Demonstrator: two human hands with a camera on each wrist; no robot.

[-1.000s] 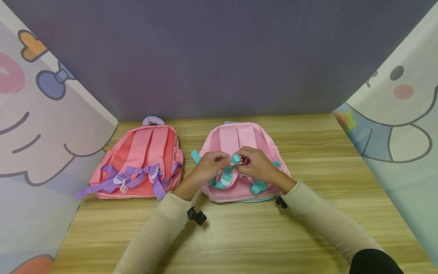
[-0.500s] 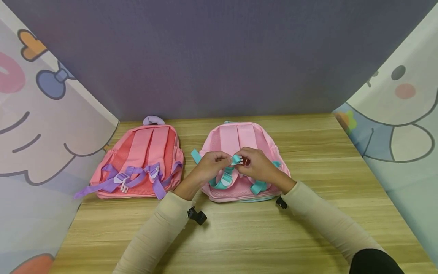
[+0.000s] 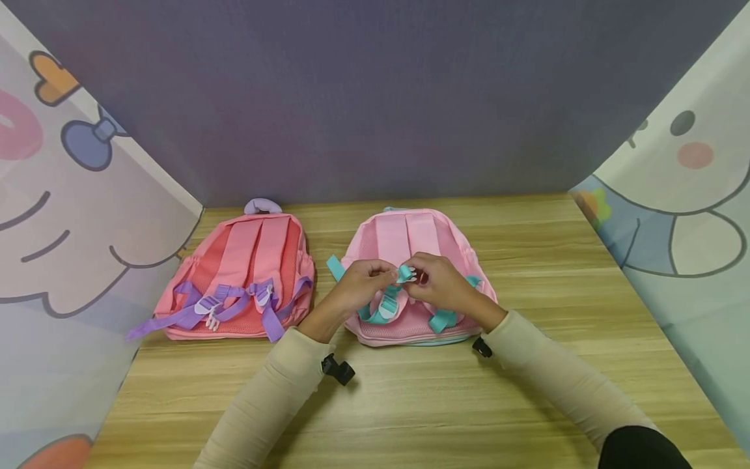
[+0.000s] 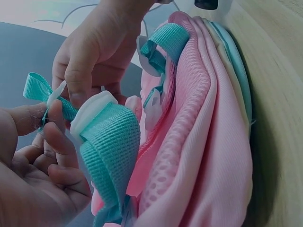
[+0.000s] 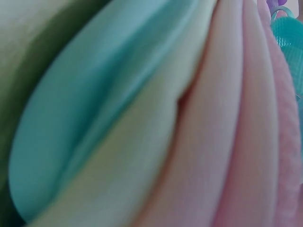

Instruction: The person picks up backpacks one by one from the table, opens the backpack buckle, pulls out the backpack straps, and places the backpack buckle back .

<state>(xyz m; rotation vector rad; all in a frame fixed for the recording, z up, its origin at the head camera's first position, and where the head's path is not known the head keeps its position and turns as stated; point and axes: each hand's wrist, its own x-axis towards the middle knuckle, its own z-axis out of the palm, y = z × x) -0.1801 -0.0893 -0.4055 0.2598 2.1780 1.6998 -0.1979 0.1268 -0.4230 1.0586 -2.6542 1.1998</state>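
A light pink backpack (image 3: 375, 332) lies with its shoulder straps up in the head view. Above its middle, my left hand (image 3: 359, 286) pinches a teal webbing strap (image 3: 404, 271) at a white side-release buckle (image 3: 412, 277). My right hand (image 3: 441, 281) grips the pronged end of that buckle from the other side. In the left wrist view the strap stands up in a small loop (image 4: 37, 87) beside the left fingertips (image 4: 54, 113). Another white adjuster (image 4: 92, 111) with teal webbing hangs nearer the camera. The right wrist view shows only the backpack's blurred side (image 5: 213, 118).
A coral backpack (image 3: 240, 231) with purple straps (image 3: 176, 319) and white buckles lies to the left on the wooden table (image 3: 410, 410). A grey panel (image 3: 381, 98) stands behind, with cartoon-printed sheets at both sides. Black clips (image 3: 338, 370) hang at the sleeves.
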